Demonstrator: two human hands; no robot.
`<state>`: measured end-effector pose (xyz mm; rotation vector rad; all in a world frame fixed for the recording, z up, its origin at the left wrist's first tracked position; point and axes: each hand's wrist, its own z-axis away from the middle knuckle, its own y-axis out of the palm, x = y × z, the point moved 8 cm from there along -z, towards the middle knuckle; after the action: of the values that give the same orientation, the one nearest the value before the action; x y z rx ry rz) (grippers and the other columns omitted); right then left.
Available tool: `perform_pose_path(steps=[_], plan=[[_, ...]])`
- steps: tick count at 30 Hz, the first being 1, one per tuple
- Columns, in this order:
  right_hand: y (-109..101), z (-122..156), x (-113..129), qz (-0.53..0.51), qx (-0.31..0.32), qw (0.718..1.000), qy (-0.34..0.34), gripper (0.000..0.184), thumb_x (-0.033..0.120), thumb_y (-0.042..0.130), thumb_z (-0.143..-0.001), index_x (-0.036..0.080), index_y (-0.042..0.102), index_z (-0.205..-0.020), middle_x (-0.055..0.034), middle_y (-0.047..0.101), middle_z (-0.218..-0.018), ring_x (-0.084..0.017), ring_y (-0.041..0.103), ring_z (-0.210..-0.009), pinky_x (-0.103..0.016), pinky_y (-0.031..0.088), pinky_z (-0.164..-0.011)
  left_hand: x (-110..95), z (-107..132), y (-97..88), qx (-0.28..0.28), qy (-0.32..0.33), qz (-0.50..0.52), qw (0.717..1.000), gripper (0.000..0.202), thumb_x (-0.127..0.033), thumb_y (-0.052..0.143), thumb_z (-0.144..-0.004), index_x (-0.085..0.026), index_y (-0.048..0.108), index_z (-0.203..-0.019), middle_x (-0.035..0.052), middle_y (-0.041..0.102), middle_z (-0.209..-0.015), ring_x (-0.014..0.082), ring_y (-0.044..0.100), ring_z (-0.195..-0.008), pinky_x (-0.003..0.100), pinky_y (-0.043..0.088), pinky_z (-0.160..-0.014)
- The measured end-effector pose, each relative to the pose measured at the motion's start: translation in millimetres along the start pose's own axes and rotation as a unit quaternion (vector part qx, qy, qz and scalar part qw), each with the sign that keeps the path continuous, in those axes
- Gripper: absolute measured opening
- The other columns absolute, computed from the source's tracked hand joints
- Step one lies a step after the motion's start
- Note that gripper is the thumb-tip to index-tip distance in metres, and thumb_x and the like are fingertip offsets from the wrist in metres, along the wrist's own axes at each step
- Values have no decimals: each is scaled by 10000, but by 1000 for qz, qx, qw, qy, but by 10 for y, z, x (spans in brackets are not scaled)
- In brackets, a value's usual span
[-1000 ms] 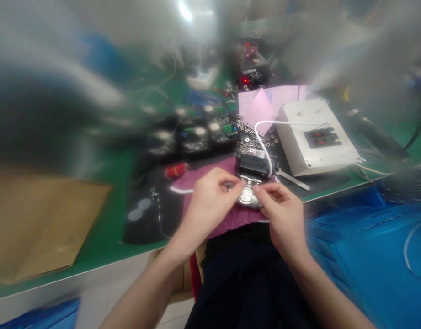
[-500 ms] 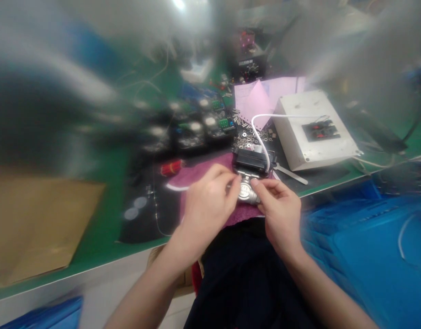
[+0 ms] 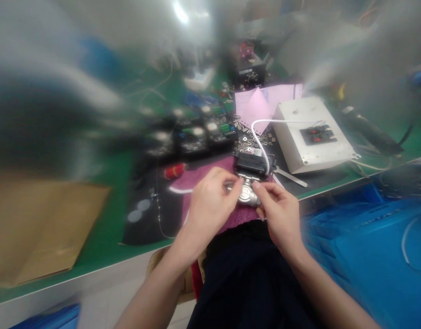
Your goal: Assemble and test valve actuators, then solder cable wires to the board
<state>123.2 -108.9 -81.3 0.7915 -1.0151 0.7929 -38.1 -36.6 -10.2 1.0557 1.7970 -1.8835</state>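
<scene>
A silver metal housing (image 3: 245,194) with a round embossed face lies on a purple cloth (image 3: 242,223) near the bench edge. My left hand (image 3: 213,198) is closed at its left side, thumb and fingertips pinched against the upper edge. On the opposite side my right hand (image 3: 282,210) also grips the housing, thumb on the upper right corner and fingers curled beneath. Directly behind the housing sits a black box (image 3: 250,163), and a white cable (image 3: 258,139) loops up from its right end. Small details between the fingertips are hidden.
To the right stand a white box (image 3: 292,137) with a terminal on top and a flat metal wrench (image 3: 292,177). Loose nuts and washers (image 3: 246,142), pink paper (image 3: 258,107) and circuit boards (image 3: 213,130) lie behind. A red roll (image 3: 176,171) and cardboard (image 3: 45,228) are left.
The camera view has shifted slightly, so the bench sits a little lower in the picture. Both hands keep nearly the same hold on the housing; my right fingers have curled slightly.
</scene>
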Motion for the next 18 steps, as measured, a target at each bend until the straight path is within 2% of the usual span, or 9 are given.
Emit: perform_pose_path(steps=[8, 14, 18], plan=[[-12, 6, 4, 33, -7, 999, -14, 403, 531, 846, -884, 148, 744, -955, 24, 619, -615, -57, 446, -432, -176, 306, -395, -7, -6, -10, -25, -7, 10, 1000, 125, -299, 724, -966, -214, 797, -913, 20, 767, -963, 172, 694, -849, 311, 478, -739], [-7, 16, 33, 47, -8, 999, -25, 391, 534, 810, -914, 153, 727, -943, 33, 597, -589, -64, 451, -424, -175, 326, -393, 37, 59, 13, -37, -17, 60, 997, 139, -319, 700, -1002, -221, 790, -961, -2, 758, -981, 140, 671, -812, 295, 491, -765], [1, 21, 46, 51, -7, 998, -30, 388, 536, 792, -930, 159, 700, -933, 42, 588, -586, -61, 453, -427, -168, 334, -398, 53, 48, 26, -41, -22, 48, 998, 110, -299, 713, -991, -212, 777, -967, -8, 751, -985, 134, 666, -819, 292, 481, -759]])
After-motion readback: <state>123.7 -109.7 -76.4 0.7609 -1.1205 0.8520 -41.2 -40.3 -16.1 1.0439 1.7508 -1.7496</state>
